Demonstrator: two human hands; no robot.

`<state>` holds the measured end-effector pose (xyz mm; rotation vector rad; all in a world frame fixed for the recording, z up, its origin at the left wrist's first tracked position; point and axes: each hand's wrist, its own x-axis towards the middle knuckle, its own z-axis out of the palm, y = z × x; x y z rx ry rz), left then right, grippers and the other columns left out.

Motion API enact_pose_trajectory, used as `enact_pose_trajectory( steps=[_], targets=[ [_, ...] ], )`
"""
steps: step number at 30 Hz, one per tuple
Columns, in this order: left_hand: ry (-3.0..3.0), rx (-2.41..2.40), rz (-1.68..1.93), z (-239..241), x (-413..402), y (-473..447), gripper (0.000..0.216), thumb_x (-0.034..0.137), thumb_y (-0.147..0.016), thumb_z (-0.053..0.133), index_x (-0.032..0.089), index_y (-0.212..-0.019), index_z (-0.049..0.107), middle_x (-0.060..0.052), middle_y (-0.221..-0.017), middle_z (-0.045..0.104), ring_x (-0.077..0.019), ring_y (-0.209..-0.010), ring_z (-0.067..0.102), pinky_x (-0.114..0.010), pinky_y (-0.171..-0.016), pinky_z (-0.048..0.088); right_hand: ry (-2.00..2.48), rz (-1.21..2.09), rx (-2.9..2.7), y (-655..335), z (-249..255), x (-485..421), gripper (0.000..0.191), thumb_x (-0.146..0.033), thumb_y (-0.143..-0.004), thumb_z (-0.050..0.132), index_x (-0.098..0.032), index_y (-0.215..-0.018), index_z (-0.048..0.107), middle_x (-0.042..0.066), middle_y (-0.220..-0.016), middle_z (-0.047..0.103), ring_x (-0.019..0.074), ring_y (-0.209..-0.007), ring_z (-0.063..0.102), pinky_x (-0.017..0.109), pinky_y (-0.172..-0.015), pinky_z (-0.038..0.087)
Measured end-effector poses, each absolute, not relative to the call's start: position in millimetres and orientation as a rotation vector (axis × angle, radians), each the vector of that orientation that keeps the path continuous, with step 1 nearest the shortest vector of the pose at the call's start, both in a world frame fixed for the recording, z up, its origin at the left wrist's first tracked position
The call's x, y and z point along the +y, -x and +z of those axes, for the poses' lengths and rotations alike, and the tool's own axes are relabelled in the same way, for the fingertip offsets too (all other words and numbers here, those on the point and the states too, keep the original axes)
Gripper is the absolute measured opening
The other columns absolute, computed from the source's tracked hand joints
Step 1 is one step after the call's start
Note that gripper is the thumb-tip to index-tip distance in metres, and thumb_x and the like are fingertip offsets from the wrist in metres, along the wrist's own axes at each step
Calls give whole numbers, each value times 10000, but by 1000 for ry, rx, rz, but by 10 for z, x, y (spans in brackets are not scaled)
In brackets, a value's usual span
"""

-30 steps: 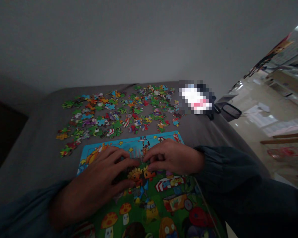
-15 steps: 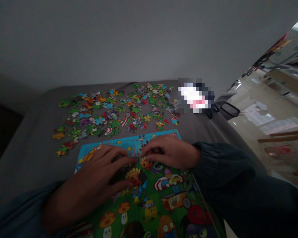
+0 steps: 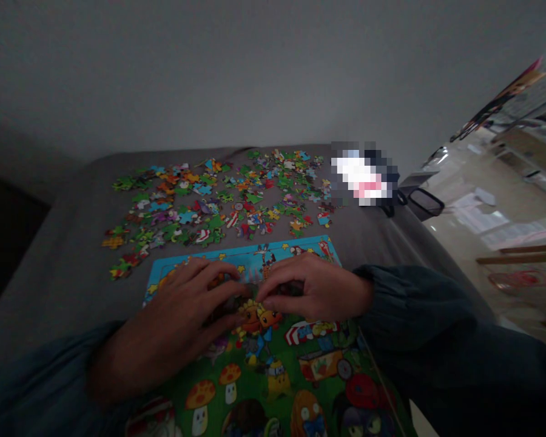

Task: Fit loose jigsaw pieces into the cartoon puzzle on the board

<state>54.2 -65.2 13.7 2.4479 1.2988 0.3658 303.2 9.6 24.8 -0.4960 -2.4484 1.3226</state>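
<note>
A puzzle board lies before me, with mushroom, walnut and sunflower characters on green and a blue border along its far edge. My left hand rests over the left part, fingers spread and thumb beside a sunflower picture. Thumb and fingers of my right hand are pinched at the top of a puzzle piece with a smiling orange flower face. That piece sits right beside the sunflower. Its upper edge is hidden by my fingers.
Many loose puzzle pieces are spread over the grey cloth beyond the board. A blurred-out white and dark object and a black-framed item lie at the right edge. A wall rises behind; the floor drops away on the right.
My right hand has brought the flower-face piece down toward me, level with the sunflower. My left hand's index finger has drawn back slightly. The view has shifted a little.
</note>
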Motion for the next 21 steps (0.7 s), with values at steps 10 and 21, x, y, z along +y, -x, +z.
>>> enact_pose_trajectory(
  steps=[10,21],
  targets=[
    [-2383,1447,547,225,-594,-494,158,401,-1025,481,324,-1123,577,12,-1199,617,-248,-1193,501,-423,-989,420,382,953,-2482,-2858,58,-136,207,-302,-1014,587,-153,-1035,728,43,-944,758,154,-897,673,293,-864,516],
    [-2201,1428,301,92,-742,-452,459,574,-755,794,264,-919,498,-54,-1207,576,-334,-1218,511,-515,-921,523,193,589,-2860,-3021,137,56,250,-342,-1023,561,-219,-1115,758,63,-1258,679,229,-1175,508,408,-1032,438]
  ],
)
